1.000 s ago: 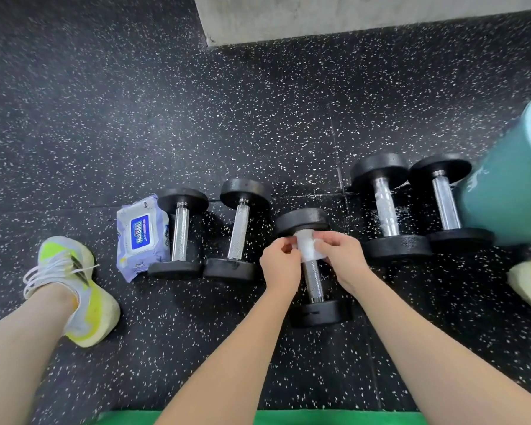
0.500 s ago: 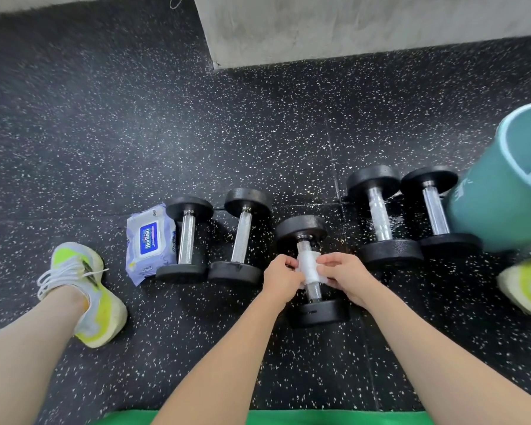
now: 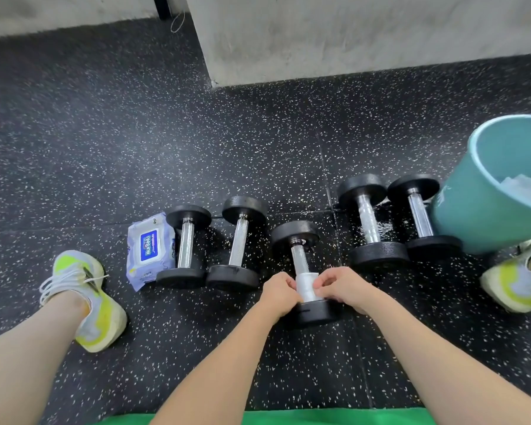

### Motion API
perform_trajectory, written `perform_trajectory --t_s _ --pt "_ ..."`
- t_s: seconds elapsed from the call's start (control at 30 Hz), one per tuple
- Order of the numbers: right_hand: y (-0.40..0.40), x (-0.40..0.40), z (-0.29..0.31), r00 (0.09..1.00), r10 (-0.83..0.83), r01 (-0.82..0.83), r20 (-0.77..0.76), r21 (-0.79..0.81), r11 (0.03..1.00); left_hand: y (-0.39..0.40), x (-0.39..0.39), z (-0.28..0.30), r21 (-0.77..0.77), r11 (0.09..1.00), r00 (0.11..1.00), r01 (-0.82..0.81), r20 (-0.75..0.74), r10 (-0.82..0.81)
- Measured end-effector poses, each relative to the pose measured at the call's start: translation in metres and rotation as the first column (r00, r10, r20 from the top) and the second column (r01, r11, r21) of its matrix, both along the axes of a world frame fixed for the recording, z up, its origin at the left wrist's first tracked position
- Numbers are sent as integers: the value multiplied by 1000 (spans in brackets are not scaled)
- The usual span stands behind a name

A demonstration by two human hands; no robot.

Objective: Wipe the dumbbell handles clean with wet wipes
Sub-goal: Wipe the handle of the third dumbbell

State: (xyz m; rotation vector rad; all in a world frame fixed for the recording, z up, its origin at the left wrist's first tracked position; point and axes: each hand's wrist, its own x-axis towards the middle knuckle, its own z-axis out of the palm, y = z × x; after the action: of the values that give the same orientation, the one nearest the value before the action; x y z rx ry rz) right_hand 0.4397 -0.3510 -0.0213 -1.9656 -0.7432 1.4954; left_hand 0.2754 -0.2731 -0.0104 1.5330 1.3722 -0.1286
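The wipe (image 3: 307,286) has slid down the handle since a moment ago, from the upper part near the far head to the near end, and both hands have come down with it. Over on the left, a yellow-and-white shoe (image 3: 88,297) is planted on the speckled floor (image 3: 105,148), and just beside it lies the pack of wet wipes (image 3: 149,249), touching the first of two dumbbells (image 3: 184,246) standing side by side. Centre stage now: the left hand (image 3: 279,294) has its fingers curled in, pinching the wipe against the middle dumbbell (image 3: 304,271), and the right hand (image 3: 342,288) pinches it from the other side, the wipe wrapped round the handle just above the near head. How fully it encircles the bar is hard to tell. Further right, another pair of dumbbells (image 3: 370,223), then a teal bucket (image 3: 472,216) with something pale inside.
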Motion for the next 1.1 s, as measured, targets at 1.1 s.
perform_trajectory --t_s 1.1 --pt "51 -7 -31 919 -390 394 -58 197 898 40 29 -25 60 913 900 -404 202 386"
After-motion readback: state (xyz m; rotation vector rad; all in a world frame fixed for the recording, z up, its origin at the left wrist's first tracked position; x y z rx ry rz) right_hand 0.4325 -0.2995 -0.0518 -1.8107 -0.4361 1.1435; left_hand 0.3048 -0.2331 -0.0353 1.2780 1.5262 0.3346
